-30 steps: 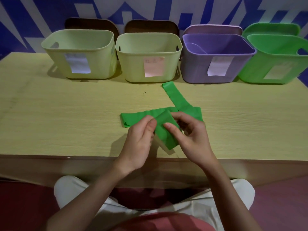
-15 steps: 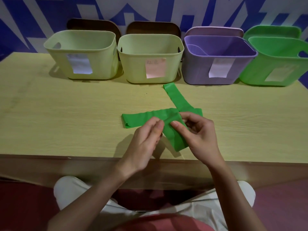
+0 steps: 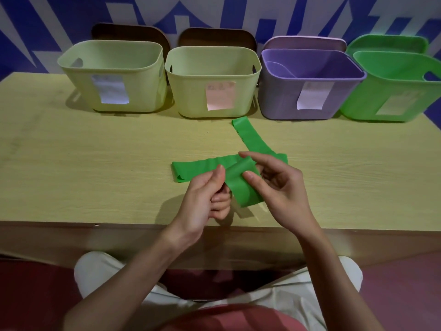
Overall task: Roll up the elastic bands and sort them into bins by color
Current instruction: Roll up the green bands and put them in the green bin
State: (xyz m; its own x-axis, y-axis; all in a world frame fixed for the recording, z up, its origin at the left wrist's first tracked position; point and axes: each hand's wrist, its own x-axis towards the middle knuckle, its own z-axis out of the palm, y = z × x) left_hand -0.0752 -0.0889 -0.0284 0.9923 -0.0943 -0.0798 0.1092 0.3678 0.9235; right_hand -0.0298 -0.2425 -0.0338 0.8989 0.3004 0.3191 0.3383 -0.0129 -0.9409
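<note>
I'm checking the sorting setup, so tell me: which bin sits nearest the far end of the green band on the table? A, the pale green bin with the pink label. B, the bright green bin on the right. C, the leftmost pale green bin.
A: the green band's far end lies just in front of the pink-labelled pale green bin, near its right corner.

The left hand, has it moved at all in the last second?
Yes, slightly. The left hand has turned and curled in toward the table's near edge, thumb now pressing the green elastic band the right hand is rolling.
</note>
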